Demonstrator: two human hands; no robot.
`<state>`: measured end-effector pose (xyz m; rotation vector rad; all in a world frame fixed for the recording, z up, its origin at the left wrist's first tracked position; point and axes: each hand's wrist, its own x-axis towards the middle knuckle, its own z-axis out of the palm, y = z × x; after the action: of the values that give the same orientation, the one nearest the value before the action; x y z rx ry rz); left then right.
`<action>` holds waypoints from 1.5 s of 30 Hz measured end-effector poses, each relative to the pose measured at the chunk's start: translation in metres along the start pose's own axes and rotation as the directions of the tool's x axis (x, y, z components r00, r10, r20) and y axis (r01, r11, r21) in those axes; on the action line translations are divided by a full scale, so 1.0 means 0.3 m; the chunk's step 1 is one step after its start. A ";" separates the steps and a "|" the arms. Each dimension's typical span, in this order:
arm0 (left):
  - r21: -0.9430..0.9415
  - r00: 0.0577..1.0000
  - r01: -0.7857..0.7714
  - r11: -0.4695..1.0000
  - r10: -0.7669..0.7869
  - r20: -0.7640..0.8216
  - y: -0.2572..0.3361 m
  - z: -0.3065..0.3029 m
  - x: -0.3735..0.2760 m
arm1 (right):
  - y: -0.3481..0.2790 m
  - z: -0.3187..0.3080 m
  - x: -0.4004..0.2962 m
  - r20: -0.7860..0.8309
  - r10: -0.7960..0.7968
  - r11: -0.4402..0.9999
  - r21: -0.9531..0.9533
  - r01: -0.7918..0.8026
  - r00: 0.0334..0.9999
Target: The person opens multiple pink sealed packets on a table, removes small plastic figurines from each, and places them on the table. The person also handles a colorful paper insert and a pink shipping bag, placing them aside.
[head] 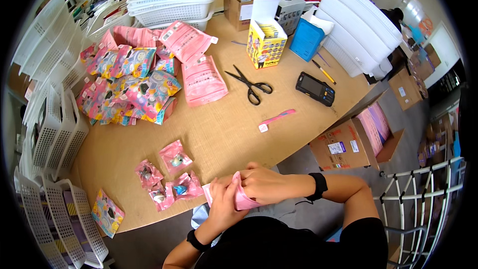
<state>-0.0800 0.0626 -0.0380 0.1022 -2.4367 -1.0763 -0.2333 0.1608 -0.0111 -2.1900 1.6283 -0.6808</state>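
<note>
My left hand (223, 198) grips a pink pouch (244, 200) at the table's front edge, just before my body. The fingers of my right hand (261, 183) reach into the pouch's mouth and are hidden inside it. Left of my hands lie several small pink clear-windowed sachets, among them one with a blue figure (181, 189), one with a pale figure (176, 160) and one with a grey figure (146, 172). A colourful printed packet (107, 213) rests by the table's left front corner. Farther off, a torn pink strip (278, 118) with a white tag lies on the wood.
Black scissors (249, 85), a handheld scanner (315, 88) and a yellow pen (324, 71) lie mid-table. Behind them stand a yellow display box (266, 46) and a blue container (307, 39). Colourful packets (149, 91) and pink pouches (203, 82) heap at left. White baskets (171, 13) flank the table.
</note>
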 end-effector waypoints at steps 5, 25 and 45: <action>0.069 0.997 0.021 0.997 -0.026 0.073 0.003 -0.027 0.008 | 0.011 -0.047 -0.002 0.006 0.034 0.999 -0.006 -0.034 0.999; 0.137 0.985 0.152 0.979 -0.138 -0.103 -0.007 -0.070 -0.028 | -0.009 -0.240 0.003 -0.335 0.367 0.799 0.591 -0.110 0.868; 0.318 0.977 0.183 0.930 -0.136 -0.164 -0.010 -0.197 -0.120 | 0.251 -0.107 0.028 -0.391 0.623 0.781 0.251 -0.573 0.678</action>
<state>-0.0221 0.0293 -0.0199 0.4773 -2.4903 -0.6832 -0.3093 0.1314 -0.0221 -1.3064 2.3119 -1.0845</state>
